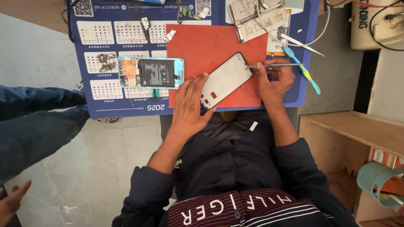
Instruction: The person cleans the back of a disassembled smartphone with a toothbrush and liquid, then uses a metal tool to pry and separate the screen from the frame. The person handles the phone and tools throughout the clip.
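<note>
While left hand (188, 105) steadies one phone frame (226, 80) — fingers spread — right hand (273, 80) pinches one tool (269, 65).

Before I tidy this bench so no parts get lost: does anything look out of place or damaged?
The opened phone lies with battery and boards bare. Small loose parts sit scattered on the blue mat. The phone frame lies askew on the red pad, left hand steadying, right hand holding a tool.
</note>
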The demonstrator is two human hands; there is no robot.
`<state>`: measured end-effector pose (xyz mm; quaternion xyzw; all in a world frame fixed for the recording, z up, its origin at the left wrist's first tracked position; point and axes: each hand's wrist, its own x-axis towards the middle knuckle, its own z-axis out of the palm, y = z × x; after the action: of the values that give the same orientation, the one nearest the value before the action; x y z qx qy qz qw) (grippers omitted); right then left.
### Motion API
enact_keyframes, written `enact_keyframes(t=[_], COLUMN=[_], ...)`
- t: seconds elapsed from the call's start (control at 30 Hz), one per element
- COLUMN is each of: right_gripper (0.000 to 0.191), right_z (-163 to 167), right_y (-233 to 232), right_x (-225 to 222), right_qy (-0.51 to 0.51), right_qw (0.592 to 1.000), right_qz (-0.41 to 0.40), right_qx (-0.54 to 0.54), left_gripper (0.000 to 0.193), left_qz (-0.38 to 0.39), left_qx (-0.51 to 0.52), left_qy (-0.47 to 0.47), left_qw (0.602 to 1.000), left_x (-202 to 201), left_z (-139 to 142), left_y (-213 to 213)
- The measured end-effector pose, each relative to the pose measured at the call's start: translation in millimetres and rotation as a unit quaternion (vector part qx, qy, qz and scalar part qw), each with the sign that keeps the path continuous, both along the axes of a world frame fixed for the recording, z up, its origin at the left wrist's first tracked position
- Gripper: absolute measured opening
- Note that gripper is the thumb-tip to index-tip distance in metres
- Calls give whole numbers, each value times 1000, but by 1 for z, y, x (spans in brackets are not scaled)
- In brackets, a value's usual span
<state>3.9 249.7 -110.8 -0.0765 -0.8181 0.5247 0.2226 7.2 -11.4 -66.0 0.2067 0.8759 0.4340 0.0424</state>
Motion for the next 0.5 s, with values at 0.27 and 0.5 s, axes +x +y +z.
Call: enact_keyframes(t=[0.27, 0.5], right_gripper=[22, 23], right_z=[-1, 1], right_y=[-1, -2], right_x=[1, 1], right_qy=[-3, 6], right_qw=[999, 1000], right_qz=[-14, -13], right_qx=[-39, 7], left_gripper=[93, 94], left_qz=[-2, -4], left_qx=[5, 0], left_qy=[6, -3], left_qw=[1000, 1000], left_x=[-1, 0], left_z=[0, 1], left_y=[-1, -1])
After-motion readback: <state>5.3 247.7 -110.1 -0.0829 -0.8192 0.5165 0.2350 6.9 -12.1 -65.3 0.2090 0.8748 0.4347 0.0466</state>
